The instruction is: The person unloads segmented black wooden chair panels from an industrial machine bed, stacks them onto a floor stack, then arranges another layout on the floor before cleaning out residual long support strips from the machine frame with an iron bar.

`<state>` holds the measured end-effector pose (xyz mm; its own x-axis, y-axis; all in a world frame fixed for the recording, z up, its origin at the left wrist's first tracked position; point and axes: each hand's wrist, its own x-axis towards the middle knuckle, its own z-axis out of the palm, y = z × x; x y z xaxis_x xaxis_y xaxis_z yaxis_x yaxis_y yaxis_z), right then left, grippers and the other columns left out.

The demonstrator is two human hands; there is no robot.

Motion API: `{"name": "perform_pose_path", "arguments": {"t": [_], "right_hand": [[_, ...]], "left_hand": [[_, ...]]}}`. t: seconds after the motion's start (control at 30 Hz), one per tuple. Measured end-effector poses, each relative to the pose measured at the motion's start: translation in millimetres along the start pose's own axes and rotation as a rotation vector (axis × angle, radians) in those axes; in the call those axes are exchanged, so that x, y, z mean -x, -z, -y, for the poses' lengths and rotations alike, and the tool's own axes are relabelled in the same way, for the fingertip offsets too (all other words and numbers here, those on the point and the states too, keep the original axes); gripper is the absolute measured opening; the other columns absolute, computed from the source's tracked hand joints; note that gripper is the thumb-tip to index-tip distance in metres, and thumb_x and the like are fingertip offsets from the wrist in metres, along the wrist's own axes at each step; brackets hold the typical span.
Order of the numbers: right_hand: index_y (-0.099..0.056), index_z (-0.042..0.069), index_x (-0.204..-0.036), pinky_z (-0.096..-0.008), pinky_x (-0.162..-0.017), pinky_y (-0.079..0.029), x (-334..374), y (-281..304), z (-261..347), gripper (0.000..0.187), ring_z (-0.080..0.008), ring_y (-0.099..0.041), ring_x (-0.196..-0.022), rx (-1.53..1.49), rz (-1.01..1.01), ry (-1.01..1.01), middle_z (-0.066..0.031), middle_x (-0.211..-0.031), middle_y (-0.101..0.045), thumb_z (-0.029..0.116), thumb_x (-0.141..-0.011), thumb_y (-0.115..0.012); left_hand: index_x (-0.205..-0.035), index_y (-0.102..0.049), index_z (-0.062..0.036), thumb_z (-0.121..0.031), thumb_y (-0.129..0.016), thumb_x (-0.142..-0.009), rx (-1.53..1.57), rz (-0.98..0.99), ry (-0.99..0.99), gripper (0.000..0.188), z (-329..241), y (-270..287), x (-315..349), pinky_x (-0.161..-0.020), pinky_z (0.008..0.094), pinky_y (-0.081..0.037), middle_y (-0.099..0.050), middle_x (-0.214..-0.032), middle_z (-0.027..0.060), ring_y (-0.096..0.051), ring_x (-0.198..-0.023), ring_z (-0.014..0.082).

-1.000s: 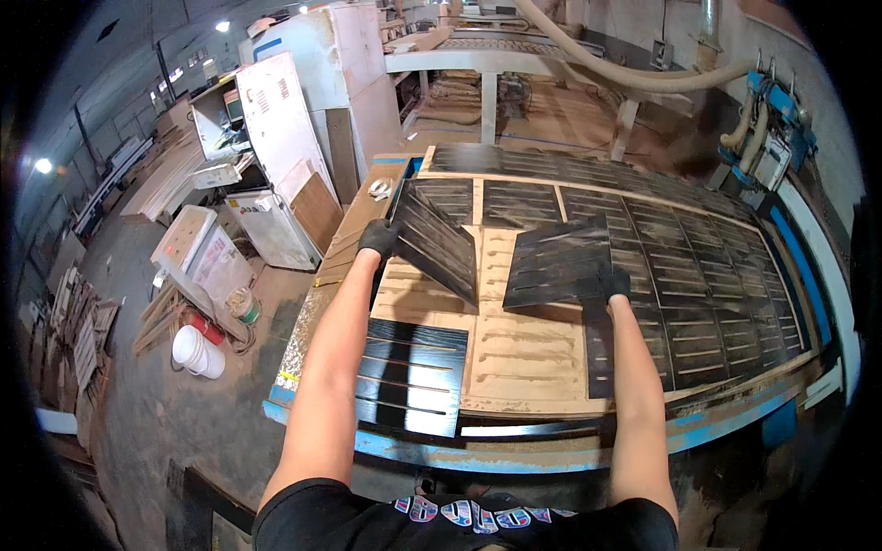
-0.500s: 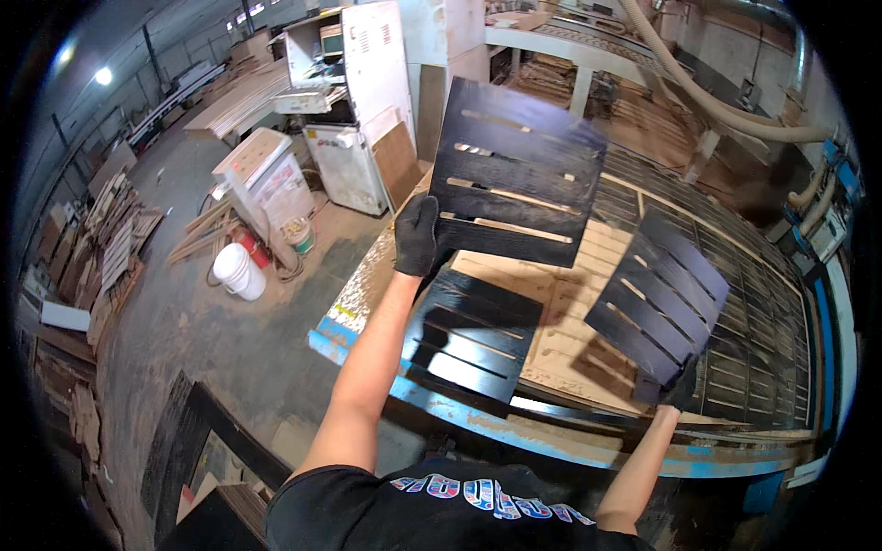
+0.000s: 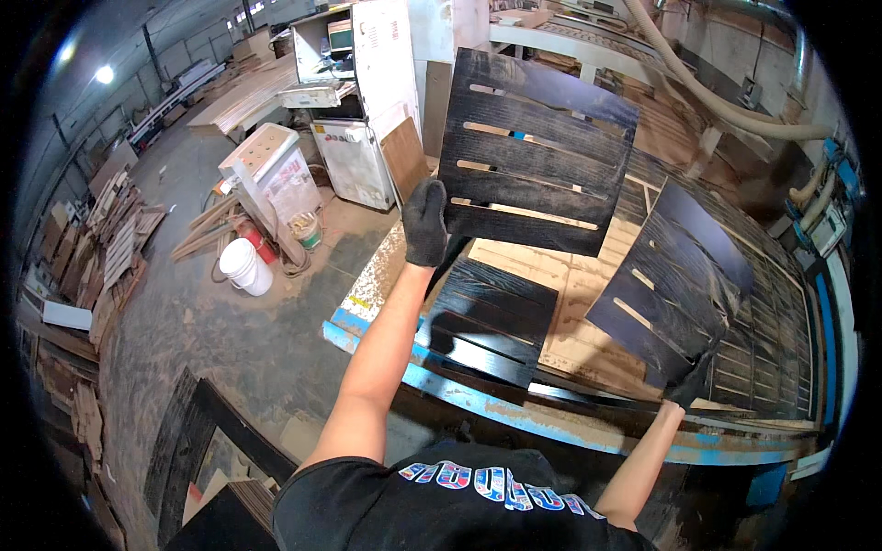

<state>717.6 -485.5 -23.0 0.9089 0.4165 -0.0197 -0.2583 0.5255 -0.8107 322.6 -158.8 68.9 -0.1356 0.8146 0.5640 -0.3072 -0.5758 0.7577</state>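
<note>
My left hand (image 3: 425,223), in a dark glove, is closed on the left edge of a black slotted wood panel (image 3: 542,121). That panel is raised and tilted, with light showing through its long slots. My right hand (image 3: 685,381), also gloved, grips the lower corner of a second black slotted panel (image 3: 689,230), tilted over the table's right part; its fingers are partly hidden. Between my arms, a third black slotted panel (image 3: 514,286) lies on the table's near left corner, shiny where light falls on it.
Underneath is a wide machine table (image 3: 418,372) with a blue edge and a sawdust-covered board (image 3: 574,344). A white bucket (image 3: 245,268), a control stand (image 3: 266,151) and a white cabinet (image 3: 354,165) stand on the left. Black frame pieces (image 3: 197,432) lean at lower left. A hose (image 3: 707,110) hangs far right.
The panel in my left hand has moved right and slightly up and turned to face me more squarely. The panel in my right hand has shifted a little right. Both hands keep their grip.
</note>
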Motion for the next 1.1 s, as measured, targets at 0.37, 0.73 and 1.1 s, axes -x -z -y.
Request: {"name": "perform_pose_path", "arguments": {"t": [0.37,0.73,1.1], "right_hand": [[-0.044,0.006,-0.132,-0.0350,-0.093,-0.041,1,-56,-20,0.048,-0.0220,-0.048,-0.113,-0.052,0.204,0.096,-0.0071,-0.128,-0.049,0.032,-0.092,-0.051],[-0.056,0.003,-0.116,-0.0290,-0.089,-0.041,27,-102,-92,0.039,-0.0145,-0.053,-0.100,0.043,0.262,-0.024,-0.0036,-0.110,-0.059,0.034,-0.094,-0.048],[-0.062,0.007,-0.069,-0.0233,-0.046,-0.032,92,-87,-174,0.028,-0.0076,-0.042,-0.049,0.483,0.145,-0.211,0.0019,-0.058,-0.050,0.029,-0.088,-0.059]], "left_hand": [[-0.088,-0.059,0.0014,-0.017,-0.050,-0.092,-0.013,0.033,0.082,0.021,-18,-2,20,-0.065,0.0254,-0.040,-0.055,-0.077,0.0016,-0.047,-0.071,0.0092],[-0.088,-0.061,0.0029,-0.017,-0.054,-0.090,-0.138,0.014,0.180,0.021,25,31,88,-0.067,0.0290,-0.043,-0.059,-0.079,0.0035,-0.050,-0.073,0.0120],[-0.088,-0.061,0.0014,-0.019,-0.048,-0.094,-0.049,-0.087,0.607,0.024,45,85,174,-0.068,0.0252,-0.041,-0.057,-0.079,0.0007,-0.048,-0.072,0.0081]]}}
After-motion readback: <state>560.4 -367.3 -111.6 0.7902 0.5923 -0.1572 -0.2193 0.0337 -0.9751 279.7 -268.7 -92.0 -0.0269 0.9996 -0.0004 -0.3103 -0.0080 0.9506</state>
